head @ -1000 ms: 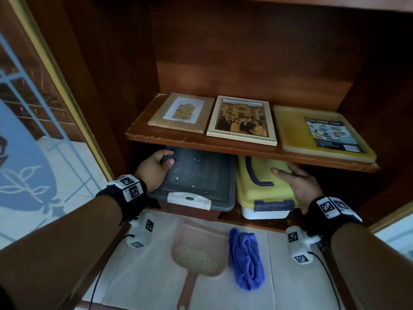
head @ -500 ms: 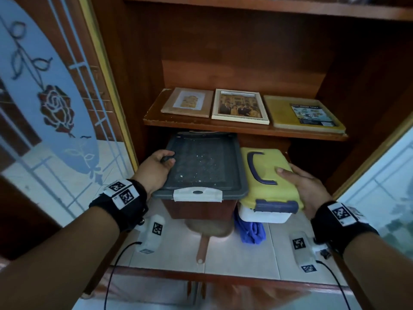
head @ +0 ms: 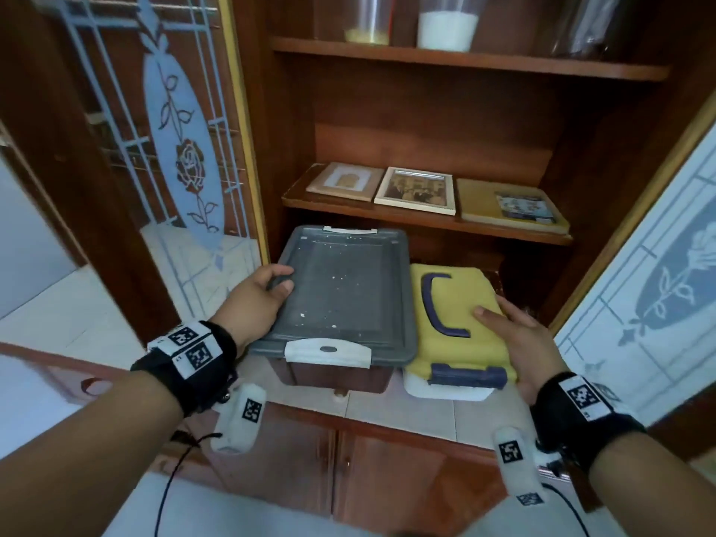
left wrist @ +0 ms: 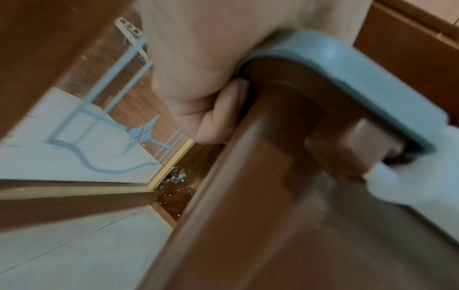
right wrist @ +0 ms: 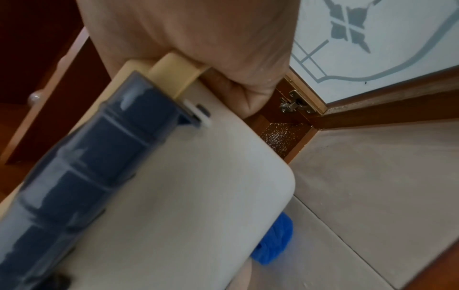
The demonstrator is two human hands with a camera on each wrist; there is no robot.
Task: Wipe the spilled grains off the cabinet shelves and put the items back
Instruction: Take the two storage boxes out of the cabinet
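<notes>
Left hand: the left hand has its grip on the left rim of the grey-lidded box, thumb on top of the lid, fingers tucked under the rim.
Right hand: the right hand has its grip on the right edge of the yellow-lidded box, thumb lying flat on the lid, fingers curled under the rim.
Boxes: side by side, just touching, both held out in front of the open cabinet, above the tiled surface.
Grey lid: white grains scattered across it, white clasp facing the person.
Yellow lid: dark blue handle on top, dark blue clasp at the near end.
Cloth: a blue cloth lies on the tiles beneath the yellow-lidded box.
Spill: grains lie in the bottom right corner of the cabinet by the hinge; a few more in the left corner.
Middle shelf: the shelf carries two picture frames and a yellow board, all lying flat.
Top shelf: jars, one holding something white.
</notes>
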